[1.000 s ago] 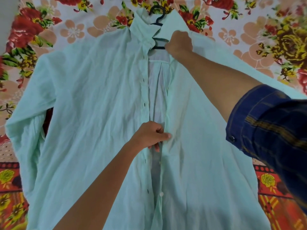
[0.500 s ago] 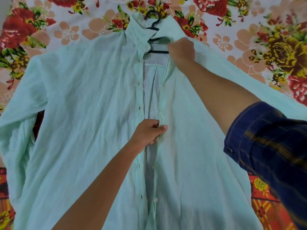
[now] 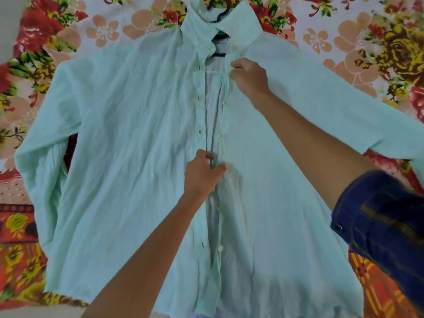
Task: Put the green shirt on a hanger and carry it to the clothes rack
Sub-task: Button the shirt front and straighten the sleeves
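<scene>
The pale green shirt lies spread face up on a flowered bedsheet, unbuttoned down the front. A black hanger sits inside its collar; only the hook and a short piece of the bar show, the rest is hidden under the cloth. My left hand pinches the front edges together at mid-chest. My right hand pinches the right front edge just below the collar.
The shirt's sleeves reach out to both sides over the sheet. A red and yellow patterned cloth lies under the sheet at the lower left and lower right. My dark blue rolled sleeve crosses the right side.
My right hand has slid down from the collar to the placket just below it. The two front edges lie closer together. My left hand stays at mid-chest.
</scene>
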